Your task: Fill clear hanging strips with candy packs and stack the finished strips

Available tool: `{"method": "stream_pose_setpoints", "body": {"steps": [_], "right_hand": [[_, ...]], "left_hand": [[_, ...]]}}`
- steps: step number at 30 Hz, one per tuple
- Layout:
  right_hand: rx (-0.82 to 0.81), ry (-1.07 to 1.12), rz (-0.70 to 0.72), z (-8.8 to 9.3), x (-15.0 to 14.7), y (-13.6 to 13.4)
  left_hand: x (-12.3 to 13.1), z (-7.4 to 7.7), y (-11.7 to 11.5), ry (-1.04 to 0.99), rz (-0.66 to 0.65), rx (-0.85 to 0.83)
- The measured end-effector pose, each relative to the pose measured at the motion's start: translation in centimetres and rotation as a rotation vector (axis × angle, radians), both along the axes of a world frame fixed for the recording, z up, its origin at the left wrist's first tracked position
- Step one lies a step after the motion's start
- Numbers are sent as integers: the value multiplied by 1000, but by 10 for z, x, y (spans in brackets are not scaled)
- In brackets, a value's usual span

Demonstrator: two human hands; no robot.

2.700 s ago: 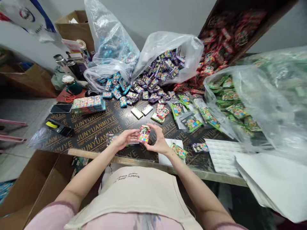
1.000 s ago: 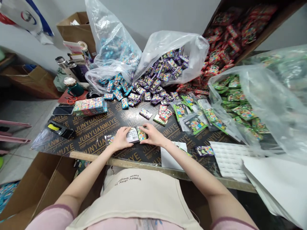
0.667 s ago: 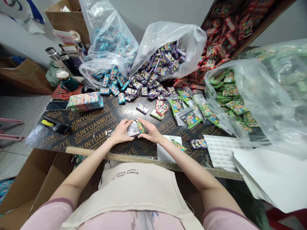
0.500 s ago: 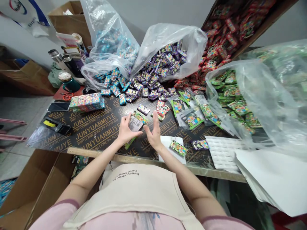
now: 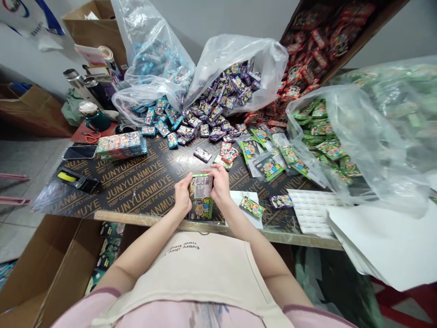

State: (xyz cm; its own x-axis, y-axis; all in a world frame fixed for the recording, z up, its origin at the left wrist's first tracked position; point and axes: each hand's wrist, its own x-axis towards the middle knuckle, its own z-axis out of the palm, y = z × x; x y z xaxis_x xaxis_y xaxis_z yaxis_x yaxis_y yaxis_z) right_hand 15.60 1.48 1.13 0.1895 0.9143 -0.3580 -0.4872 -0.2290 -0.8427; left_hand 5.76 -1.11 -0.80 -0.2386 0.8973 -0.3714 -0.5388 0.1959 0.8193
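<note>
Between my two hands is a flat printed packet (image 5: 202,187) with a green top edge and a pale label, held at the front of the table. My left hand (image 5: 183,195) pinches its left side. My right hand (image 5: 220,186) closes on its right side, fingers at the top corner. Just below it shows a green and dark printed panel (image 5: 202,208); I cannot tell whether this belongs to the same packet. Beyond my hands lie a purple sachet (image 5: 202,154) and red sachets (image 5: 230,155). A green sachet (image 5: 251,206) rests on white paper right of my right hand.
Plastic bags spill blue sachets (image 5: 160,114), purple sachets (image 5: 215,116) and green sachets (image 5: 329,141); a red heap (image 5: 300,68) stands behind. Flat green packs (image 5: 269,166) lie right. At left are a tape dispenser (image 5: 77,180), a phone (image 5: 80,152), and a box stack (image 5: 121,145).
My right hand, open before, has closed on the packet's right side. The packet has turned from tilted to nearly upright and come closer to the table's front edge.
</note>
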Motion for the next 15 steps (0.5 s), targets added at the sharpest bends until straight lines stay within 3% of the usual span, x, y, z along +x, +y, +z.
{"method": "stream_pose_setpoints", "body": {"steps": [6, 9, 12, 15], "right_hand": [[41, 90, 103, 2, 12, -5], [38, 56, 173, -4, 18, -3], [137, -33, 157, -7, 21, -5], [253, -190, 88, -5, 25, -11]], "left_hand": [[-14, 13, 23, -54, -201, -57], [-12, 18, 23, 53, -146, 81], [-10, 19, 18, 206, -34, 206], [-15, 20, 19, 307, -105, 244]]}}
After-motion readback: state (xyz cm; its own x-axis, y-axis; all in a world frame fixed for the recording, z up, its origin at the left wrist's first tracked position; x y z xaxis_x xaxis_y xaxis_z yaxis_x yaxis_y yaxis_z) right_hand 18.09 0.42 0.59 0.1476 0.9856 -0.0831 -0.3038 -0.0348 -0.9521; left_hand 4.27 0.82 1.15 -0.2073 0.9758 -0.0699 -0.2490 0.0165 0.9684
